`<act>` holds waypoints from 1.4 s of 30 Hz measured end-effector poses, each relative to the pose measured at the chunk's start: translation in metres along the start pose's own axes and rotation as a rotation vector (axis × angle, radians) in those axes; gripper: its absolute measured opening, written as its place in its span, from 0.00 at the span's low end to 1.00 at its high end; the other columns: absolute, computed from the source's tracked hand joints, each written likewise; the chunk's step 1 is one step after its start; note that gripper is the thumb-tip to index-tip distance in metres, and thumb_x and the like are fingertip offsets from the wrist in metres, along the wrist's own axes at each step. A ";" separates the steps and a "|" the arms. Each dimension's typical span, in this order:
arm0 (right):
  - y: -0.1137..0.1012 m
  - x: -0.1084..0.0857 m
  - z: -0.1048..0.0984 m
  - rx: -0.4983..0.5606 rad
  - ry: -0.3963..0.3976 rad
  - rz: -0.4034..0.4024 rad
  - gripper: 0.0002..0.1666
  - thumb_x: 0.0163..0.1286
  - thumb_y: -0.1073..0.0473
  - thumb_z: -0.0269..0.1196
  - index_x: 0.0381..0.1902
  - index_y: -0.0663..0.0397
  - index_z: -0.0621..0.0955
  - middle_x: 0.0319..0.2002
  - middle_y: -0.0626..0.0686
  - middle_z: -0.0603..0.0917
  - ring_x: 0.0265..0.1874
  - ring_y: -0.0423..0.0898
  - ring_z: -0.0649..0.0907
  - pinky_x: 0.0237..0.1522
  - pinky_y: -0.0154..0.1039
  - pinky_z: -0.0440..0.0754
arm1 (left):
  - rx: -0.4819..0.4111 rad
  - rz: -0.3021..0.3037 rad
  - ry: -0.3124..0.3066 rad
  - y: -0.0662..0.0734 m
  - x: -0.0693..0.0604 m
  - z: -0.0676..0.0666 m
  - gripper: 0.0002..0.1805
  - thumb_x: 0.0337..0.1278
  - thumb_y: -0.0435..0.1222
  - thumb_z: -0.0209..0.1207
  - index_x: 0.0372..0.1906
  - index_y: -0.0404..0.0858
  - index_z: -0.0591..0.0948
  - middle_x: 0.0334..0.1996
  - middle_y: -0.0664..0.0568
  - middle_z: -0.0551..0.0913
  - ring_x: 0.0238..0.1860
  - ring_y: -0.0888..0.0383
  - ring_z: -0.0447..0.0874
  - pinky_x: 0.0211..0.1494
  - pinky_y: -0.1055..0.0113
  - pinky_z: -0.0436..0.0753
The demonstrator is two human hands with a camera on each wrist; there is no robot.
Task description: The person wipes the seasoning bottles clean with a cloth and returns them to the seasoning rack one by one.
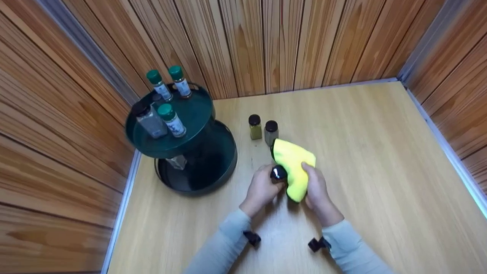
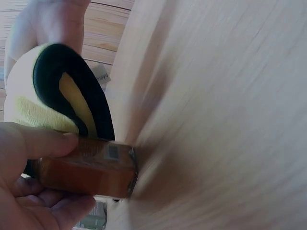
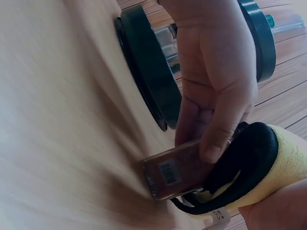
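Observation:
My left hand [image 1: 261, 187] grips a square spice jar [image 2: 91, 170] of reddish-brown contents, tilted over so its black cap shows in the head view. In my right hand [image 1: 317, 190] is a yellow cloth [image 1: 295, 161] with a black edge, folded over and held against the jar. Both wrist views show the jar's base and barcode label facing the tabletop. Just beyond the cloth stand two dark-capped jars, one with greenish contents [image 1: 255, 129] and one with greyish contents [image 1: 271, 135], the latter partly covered by the cloth.
To the left stands a dark green two-tier round rack [image 1: 199, 108]. Several jars stand on its upper tray, most with green caps [image 1: 166, 112] and one larger with a black cap [image 1: 150, 120]. Another jar [image 1: 178, 162] shows partly on the lower tray. Wood-panelled walls enclose the table [image 1: 380, 152].

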State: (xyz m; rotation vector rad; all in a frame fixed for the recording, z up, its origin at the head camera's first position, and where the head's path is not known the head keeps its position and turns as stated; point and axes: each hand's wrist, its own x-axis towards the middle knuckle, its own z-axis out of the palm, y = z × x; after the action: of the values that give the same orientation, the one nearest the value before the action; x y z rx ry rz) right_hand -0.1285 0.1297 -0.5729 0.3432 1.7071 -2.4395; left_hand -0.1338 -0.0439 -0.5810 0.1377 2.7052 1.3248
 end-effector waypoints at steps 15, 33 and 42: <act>0.020 0.013 -0.005 -0.107 -0.021 0.077 0.22 0.79 0.47 0.51 0.50 0.62 0.78 0.37 0.51 0.84 0.35 0.44 0.83 0.41 0.37 0.82 | -0.005 0.024 0.022 0.000 0.000 0.002 0.27 0.48 0.33 0.75 0.57 0.34 0.82 0.50 0.45 0.83 0.51 0.55 0.81 0.61 0.58 0.81; 0.003 0.010 0.000 -0.044 0.008 0.061 0.20 0.79 0.49 0.52 0.47 0.64 0.78 0.33 0.52 0.84 0.32 0.45 0.83 0.38 0.38 0.83 | 0.016 0.017 -0.023 0.001 0.009 -0.002 0.26 0.46 0.32 0.76 0.54 0.37 0.83 0.49 0.49 0.83 0.52 0.55 0.81 0.63 0.58 0.79; -0.015 0.006 -0.008 0.050 -0.020 -0.005 0.21 0.80 0.49 0.51 0.49 0.64 0.76 0.34 0.52 0.85 0.33 0.46 0.84 0.37 0.39 0.83 | 0.075 0.153 -0.067 0.002 0.015 -0.011 0.27 0.47 0.29 0.73 0.56 0.34 0.82 0.52 0.43 0.85 0.56 0.52 0.81 0.64 0.58 0.78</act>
State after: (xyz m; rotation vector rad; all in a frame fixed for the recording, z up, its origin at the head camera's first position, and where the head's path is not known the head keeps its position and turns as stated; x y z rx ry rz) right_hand -0.1373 0.1420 -0.5634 0.3196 1.6434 -2.4846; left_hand -0.1502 -0.0491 -0.5742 0.3961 2.7355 1.2315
